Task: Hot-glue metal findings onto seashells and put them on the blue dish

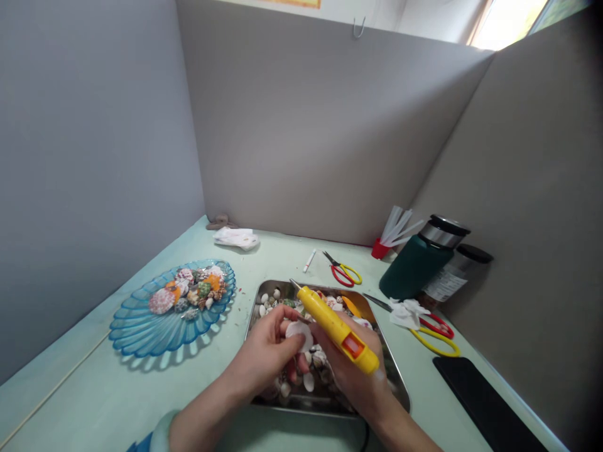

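Observation:
Over the metal tray [398, 383], my left hand [264, 351] pinches a flat, white, roundish piece [301, 334], perhaps a shell, between thumb and fingers. Wrapped around a yellow hot glue gun [327, 317] is my right hand [360, 376], its fingertips close beside the white piece. The gun's metal nozzle points up and to the left, away from that piece. Beneath both hands, the tray holds many small seashells [308, 382] in white, brown and orange. The trigger side of the gun is hidden by my right hand.
A blue scalloped glass dish [146, 323] of shells stands on the left. Red-and-yellow scissors [346, 273] lie behind the tray, with a second pair [436, 339] under crumpled tissue [407, 312]. A green bottle [417, 263], glue sticks in a red cup [380, 249] and a black phone-like slab [485, 402] are rightward.

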`<action>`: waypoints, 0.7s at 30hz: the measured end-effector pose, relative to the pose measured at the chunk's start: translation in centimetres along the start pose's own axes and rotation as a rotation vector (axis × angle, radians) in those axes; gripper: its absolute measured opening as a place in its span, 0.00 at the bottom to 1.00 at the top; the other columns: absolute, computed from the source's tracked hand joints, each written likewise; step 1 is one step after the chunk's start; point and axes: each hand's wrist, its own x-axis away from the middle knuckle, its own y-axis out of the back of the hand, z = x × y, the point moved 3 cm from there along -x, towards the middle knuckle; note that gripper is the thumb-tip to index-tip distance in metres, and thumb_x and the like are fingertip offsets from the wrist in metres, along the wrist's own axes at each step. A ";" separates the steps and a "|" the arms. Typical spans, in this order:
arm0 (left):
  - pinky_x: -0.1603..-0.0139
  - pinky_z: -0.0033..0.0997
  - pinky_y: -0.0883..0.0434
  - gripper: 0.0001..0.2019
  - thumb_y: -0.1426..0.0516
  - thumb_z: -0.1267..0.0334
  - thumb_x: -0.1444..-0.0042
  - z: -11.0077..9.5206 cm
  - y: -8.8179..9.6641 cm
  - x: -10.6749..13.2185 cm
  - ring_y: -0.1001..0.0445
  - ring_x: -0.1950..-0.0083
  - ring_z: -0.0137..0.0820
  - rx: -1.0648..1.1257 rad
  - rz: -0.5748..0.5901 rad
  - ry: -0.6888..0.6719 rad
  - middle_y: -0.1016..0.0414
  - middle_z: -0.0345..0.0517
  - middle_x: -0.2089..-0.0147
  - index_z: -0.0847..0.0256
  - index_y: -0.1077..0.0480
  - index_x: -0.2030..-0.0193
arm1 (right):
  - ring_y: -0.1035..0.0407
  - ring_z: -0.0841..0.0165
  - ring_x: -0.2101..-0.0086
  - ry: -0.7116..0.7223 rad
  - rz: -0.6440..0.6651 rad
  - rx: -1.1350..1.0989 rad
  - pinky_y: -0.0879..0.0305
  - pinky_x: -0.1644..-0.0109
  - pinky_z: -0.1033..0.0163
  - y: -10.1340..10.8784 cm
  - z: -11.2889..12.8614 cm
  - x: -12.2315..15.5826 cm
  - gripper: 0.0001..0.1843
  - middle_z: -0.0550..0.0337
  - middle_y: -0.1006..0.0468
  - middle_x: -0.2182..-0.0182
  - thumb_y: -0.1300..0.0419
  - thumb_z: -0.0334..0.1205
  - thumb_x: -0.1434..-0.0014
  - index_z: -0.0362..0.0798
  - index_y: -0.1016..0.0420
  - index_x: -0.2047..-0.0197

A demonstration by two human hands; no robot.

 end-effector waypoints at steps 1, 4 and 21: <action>0.84 0.22 0.37 0.11 0.44 0.61 0.49 -0.1 0.0 0.0 0.36 0.86 0.24 0.011 0.000 0.000 0.29 0.35 0.83 0.59 0.42 0.62 | 0.31 0.67 0.76 -0.006 -0.018 0.000 0.34 0.71 0.65 0.1 0.0 -0.1 0.08 0.60 0.26 0.76 0.43 0.39 0.42 0.48 0.27 0.71; 0.84 0.21 0.37 0.11 0.43 0.61 0.49 -0.4 0.1 0.0 0.36 0.84 0.23 0.041 -0.006 -0.015 0.28 0.36 0.80 0.59 0.42 0.63 | 0.29 0.66 0.73 -0.104 -0.061 0.001 0.32 0.70 0.65 0.5 -0.1 -0.2 0.08 0.59 0.24 0.73 0.42 0.42 0.43 0.47 0.27 0.69; 0.86 0.18 0.45 0.11 0.44 0.55 0.45 -0.5 0.7 0.1 0.43 0.83 0.20 0.162 -0.045 -0.014 0.36 0.33 0.77 0.59 0.39 0.62 | 0.25 0.59 0.65 -0.345 -0.110 -0.096 0.29 0.59 0.58 1.5 -0.3 -0.4 0.12 0.54 0.19 0.67 0.37 0.45 0.47 0.46 0.23 0.63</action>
